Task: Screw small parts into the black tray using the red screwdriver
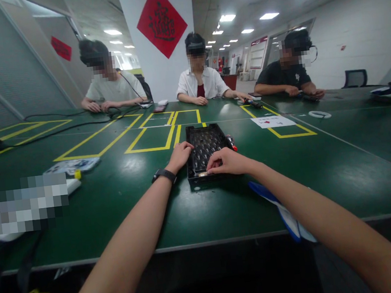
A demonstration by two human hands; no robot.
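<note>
A shallow black plastic tray [222,136] with rows of small raised or hollow shapes lies on the table in front of me. My left hand [181,155], with a dark band on the wrist, is closed over the tray's left rim. Over the near part of the tray, my right hand [226,162] has its thumb and fingers pinched together. A small pale piece [202,174] shows right at those fingertips, by the near edge; its far end is hidden by the fingers. Against the tray's right side lies a small object with a red end [234,147], partly covered.
Beneath my right forearm is a blue-and-white item [276,203], glove-like, hanging over the table edge. Yellow tape rectangles [149,149] mark the green table [343,172]. A printed sheet [273,121] and a white ring [319,114] lie right. Three people sit opposite.
</note>
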